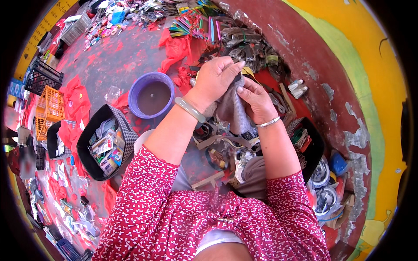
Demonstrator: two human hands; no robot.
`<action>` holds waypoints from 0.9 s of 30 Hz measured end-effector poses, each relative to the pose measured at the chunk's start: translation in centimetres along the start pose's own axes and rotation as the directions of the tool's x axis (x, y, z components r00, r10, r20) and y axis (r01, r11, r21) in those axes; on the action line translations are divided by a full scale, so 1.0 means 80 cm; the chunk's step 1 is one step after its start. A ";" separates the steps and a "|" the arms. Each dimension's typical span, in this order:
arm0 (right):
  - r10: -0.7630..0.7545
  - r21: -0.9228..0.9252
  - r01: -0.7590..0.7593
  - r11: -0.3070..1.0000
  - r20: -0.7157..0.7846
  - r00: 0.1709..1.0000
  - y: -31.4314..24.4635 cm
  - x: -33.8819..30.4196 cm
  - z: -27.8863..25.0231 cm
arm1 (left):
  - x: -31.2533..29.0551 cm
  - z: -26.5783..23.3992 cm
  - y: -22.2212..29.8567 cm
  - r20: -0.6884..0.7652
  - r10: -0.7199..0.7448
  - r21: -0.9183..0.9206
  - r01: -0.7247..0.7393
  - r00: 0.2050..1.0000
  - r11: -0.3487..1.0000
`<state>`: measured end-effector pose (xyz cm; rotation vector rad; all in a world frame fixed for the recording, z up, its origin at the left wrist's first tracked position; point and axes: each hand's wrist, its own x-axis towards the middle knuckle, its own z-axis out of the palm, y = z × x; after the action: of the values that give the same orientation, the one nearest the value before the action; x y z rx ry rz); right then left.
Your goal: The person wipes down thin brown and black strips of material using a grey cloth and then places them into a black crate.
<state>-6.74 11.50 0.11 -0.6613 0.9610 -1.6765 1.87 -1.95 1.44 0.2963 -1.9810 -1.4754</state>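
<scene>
Both hands are raised in front of me, pinching a grey knitted cloth (235, 108). My left hand (212, 81) grips its top end with the fingers bent over. On its right side my right hand (257, 100) holds the cloth between thumb and fingers. The fabric hangs down between the hands, darker at its top and bottom ends. Whether something is wrapped inside it I cannot tell. Below the hands lie straps (222, 140) and a jumble of small items, partly hidden by the cloth and my arms.
A purple basin (136, 81) of murky water stands left of my hands. Nearer is a dark patterned bin (127, 126) of packets; another black bin (314, 150) stands right. An orange crate (49, 106) sits far left. Wrapped bundles (246, 41) line the peeling wall (322, 74).
</scene>
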 end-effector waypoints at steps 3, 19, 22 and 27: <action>-0.032 -0.043 0.030 0.999 -0.035 0.999 0.001 -0.003 0.014 | -0.001 0.003 -0.008 0.010 0.144 0.192 -0.143 0.990 0.971; 0.141 -0.091 -0.160 0.983 -0.183 0.973 -0.007 0.005 0.011 | -0.006 0.020 -0.017 -0.251 -0.143 -0.193 0.095 0.957 0.977; 0.173 -0.048 -0.185 0.982 -0.191 0.966 -0.011 0.002 0.015 | -0.004 0.016 -0.015 -0.224 -0.185 -0.187 0.144 0.957 0.972; 0.210 -0.043 -0.224 0.974 -0.215 0.954 -0.012 -0.002 0.020 | -0.001 0.013 -0.028 -0.227 -0.245 -0.143 0.216 0.942 0.966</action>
<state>-5.89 11.33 1.79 -0.4098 1.1996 -1.5431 0.90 -1.85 -0.83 0.6466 -1.7016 -1.6075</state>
